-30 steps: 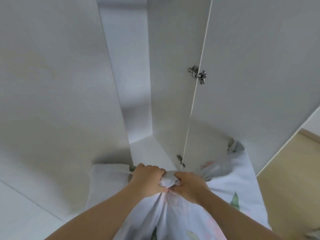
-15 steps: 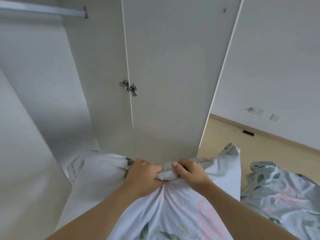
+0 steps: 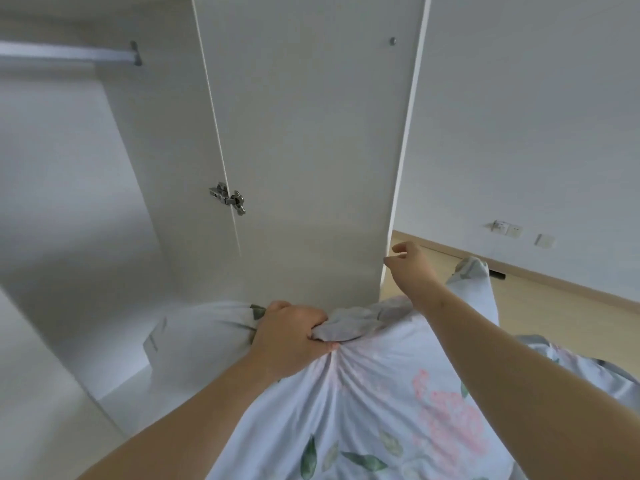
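L hand (image 3: 291, 337) grip tight on 1 floral duvet (image 3: 381, 393); R hand (image 3: 412, 268) loose, empty, by 1 door (image 3: 311, 150)

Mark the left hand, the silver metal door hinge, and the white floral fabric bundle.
left hand (image 3: 288, 336), head view, back of the hand.
silver metal door hinge (image 3: 228, 198), head view, middle of the hinge.
white floral fabric bundle (image 3: 374, 403), head view, gathered cloth below the grip.

text: none readable | white tag (image 3: 152, 341) on bedding (image 3: 381, 393): print too blurred to tell | wall plates (image 3: 508, 229): too small, no legible marks | brands: none legible | numbers: none legible | signs: none legible
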The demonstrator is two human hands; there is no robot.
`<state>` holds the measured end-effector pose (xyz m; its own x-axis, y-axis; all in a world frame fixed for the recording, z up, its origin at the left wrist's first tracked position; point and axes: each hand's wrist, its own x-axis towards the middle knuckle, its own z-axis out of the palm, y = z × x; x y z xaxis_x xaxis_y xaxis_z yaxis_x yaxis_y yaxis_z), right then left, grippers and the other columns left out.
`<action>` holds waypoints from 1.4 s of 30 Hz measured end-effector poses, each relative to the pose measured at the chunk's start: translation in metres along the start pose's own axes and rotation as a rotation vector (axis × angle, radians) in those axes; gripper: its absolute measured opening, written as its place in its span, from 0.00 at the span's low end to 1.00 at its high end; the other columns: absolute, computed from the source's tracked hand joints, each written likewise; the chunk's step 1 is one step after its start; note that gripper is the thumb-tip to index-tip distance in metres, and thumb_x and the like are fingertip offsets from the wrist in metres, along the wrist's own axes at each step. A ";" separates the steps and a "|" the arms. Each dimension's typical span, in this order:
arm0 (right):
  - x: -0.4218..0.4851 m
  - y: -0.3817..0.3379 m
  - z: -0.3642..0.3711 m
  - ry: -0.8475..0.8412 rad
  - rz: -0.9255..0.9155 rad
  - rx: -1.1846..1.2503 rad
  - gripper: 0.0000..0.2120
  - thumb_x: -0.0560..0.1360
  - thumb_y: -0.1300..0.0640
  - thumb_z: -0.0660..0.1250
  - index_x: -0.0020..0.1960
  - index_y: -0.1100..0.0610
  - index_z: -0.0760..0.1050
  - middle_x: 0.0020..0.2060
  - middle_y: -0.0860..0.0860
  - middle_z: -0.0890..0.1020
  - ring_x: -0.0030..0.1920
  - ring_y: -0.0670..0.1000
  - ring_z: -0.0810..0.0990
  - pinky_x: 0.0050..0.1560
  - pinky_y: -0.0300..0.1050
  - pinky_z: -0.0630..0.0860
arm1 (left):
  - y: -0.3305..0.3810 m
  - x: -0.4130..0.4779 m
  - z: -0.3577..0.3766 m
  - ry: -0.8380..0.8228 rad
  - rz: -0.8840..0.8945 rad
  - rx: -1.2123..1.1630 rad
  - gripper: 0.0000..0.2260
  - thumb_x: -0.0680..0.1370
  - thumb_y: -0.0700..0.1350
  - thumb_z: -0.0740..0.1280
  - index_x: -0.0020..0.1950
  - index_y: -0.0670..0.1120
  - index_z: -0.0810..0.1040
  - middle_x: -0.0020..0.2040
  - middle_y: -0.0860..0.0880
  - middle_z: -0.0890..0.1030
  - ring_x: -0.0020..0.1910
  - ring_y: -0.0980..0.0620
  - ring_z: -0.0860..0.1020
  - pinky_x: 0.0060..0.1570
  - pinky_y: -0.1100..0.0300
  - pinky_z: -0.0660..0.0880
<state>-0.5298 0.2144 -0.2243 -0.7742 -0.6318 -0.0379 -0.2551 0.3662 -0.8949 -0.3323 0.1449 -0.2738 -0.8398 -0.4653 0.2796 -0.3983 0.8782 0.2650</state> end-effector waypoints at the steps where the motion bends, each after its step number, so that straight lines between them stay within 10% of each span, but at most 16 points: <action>1: 0.004 -0.004 0.000 -0.003 0.006 0.016 0.14 0.76 0.60 0.59 0.61 0.59 0.67 0.37 0.48 0.71 0.40 0.51 0.71 0.45 0.45 0.68 | 0.001 0.002 0.000 0.003 -0.008 0.009 0.16 0.65 0.61 0.59 0.27 0.52 0.58 0.26 0.55 0.65 0.27 0.63 0.63 0.49 0.61 0.59; 7: 0.025 -0.019 0.006 -0.029 0.000 0.193 0.21 0.75 0.62 0.61 0.67 0.61 0.62 0.51 0.52 0.71 0.47 0.53 0.72 0.47 0.46 0.69 | -0.005 0.013 -0.007 0.073 -0.044 0.009 0.18 0.65 0.61 0.60 0.25 0.53 0.58 0.24 0.55 0.63 0.25 0.62 0.64 0.48 0.61 0.61; 11: 0.026 -0.022 0.014 0.000 0.001 0.122 0.06 0.71 0.65 0.58 0.40 0.56 0.65 0.36 0.53 0.73 0.37 0.56 0.72 0.37 0.48 0.71 | -0.014 0.016 -0.011 0.165 -0.053 -0.045 0.18 0.64 0.62 0.59 0.24 0.54 0.56 0.21 0.55 0.61 0.23 0.60 0.65 0.41 0.62 0.61; 14: 0.014 -0.018 0.018 0.020 -0.029 0.013 0.07 0.71 0.67 0.52 0.39 0.57 0.62 0.31 0.51 0.68 0.31 0.51 0.66 0.31 0.44 0.63 | -0.023 0.013 -0.015 0.238 -0.035 -0.050 0.19 0.63 0.60 0.61 0.24 0.54 0.53 0.20 0.55 0.58 0.23 0.61 0.67 0.35 0.67 0.58; 22: -0.020 -0.026 0.039 -0.032 -0.039 0.109 0.14 0.68 0.56 0.50 0.30 0.56 0.71 0.32 0.59 0.81 0.39 0.61 0.80 0.48 0.55 0.78 | -0.054 -0.026 -0.053 0.328 0.067 0.021 0.20 0.64 0.56 0.66 0.27 0.50 0.55 0.22 0.51 0.58 0.23 0.54 0.57 0.27 0.67 0.54; 42: -0.134 -0.109 0.149 -0.260 -0.487 0.273 0.14 0.80 0.48 0.51 0.41 0.54 0.65 0.31 0.50 0.72 0.35 0.54 0.73 0.46 0.64 0.77 | -0.106 -0.170 -0.151 0.328 -0.136 0.303 0.15 0.62 0.54 0.64 0.28 0.54 0.57 0.22 0.54 0.61 0.25 0.58 0.59 0.31 0.68 0.58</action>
<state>-0.3116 0.1569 -0.1880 -0.4305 -0.8413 0.3270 -0.3594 -0.1725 -0.9171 -0.0911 0.1141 -0.2100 -0.6312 -0.5462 0.5507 -0.6275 0.7769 0.0513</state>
